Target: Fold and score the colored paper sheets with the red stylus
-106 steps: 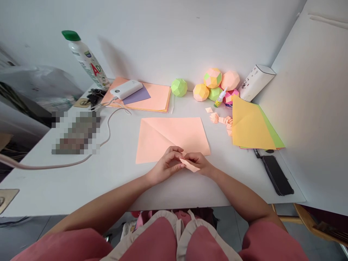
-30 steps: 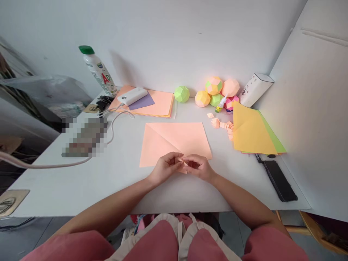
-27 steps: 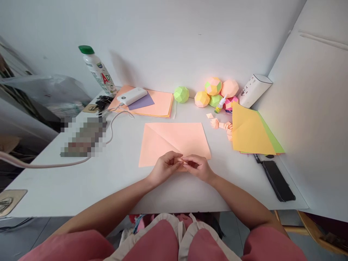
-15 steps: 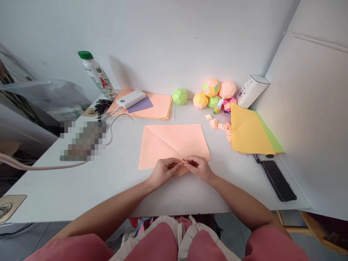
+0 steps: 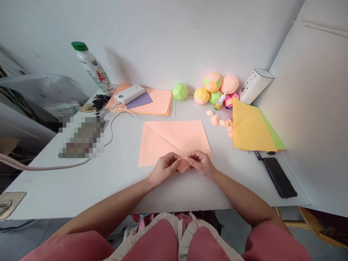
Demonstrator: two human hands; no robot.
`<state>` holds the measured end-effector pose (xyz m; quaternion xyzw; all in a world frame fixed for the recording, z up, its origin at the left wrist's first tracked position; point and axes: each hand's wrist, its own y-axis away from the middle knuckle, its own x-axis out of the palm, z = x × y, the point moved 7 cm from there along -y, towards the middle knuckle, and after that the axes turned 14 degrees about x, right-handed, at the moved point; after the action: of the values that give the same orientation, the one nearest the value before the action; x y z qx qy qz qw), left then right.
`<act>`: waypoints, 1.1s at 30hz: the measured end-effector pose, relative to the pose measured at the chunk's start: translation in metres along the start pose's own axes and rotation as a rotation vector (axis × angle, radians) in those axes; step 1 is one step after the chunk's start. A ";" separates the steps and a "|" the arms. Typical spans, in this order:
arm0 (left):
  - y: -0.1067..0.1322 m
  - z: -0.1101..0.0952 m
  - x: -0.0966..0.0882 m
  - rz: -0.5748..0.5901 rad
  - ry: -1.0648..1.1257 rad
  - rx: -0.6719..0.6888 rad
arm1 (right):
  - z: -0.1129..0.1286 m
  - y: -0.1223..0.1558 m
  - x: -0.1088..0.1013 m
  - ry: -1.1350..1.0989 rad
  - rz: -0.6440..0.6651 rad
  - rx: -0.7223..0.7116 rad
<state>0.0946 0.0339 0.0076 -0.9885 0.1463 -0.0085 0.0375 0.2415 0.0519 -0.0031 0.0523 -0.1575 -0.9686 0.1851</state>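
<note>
Between my two hands is a small folded piece of peach paper, its lower corner pointing toward me. My left hand pinches its left side, thumb on top. On the right side, my right hand grips it between thumb and fingers. Both hands are over the near edge of a large peach sheet, which lies flat with a diagonal crease. Small folded peach paper pieces lie to the right of that sheet, and a small glue bottle stands behind them.
Several faceted paper balls sit by the back wall, and a green one lies apart. Yellow paper and a black phone are at right. At left are a power bank on stacked paper, a cable, and a white bottle.
The small folded paper has been turned so its flat face now shows between my thumbs. My hands stay close together, and the camera view has shifted slightly.
</note>
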 end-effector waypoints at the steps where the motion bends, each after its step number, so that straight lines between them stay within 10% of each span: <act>1: -0.001 -0.002 -0.002 -0.014 0.004 0.008 | 0.000 -0.001 0.000 -0.016 -0.001 0.002; 18: -0.004 0.006 -0.011 -0.196 0.141 0.048 | -0.001 -0.001 0.002 -0.084 0.068 -0.049; 33: 0.001 -0.001 0.010 0.045 0.198 0.030 | 0.004 0.000 -0.001 -0.113 0.001 -0.055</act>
<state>0.1037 0.0306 0.0085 -0.9786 0.1711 -0.1074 0.0379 0.2419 0.0532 0.0008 -0.0076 -0.1411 -0.9739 0.1776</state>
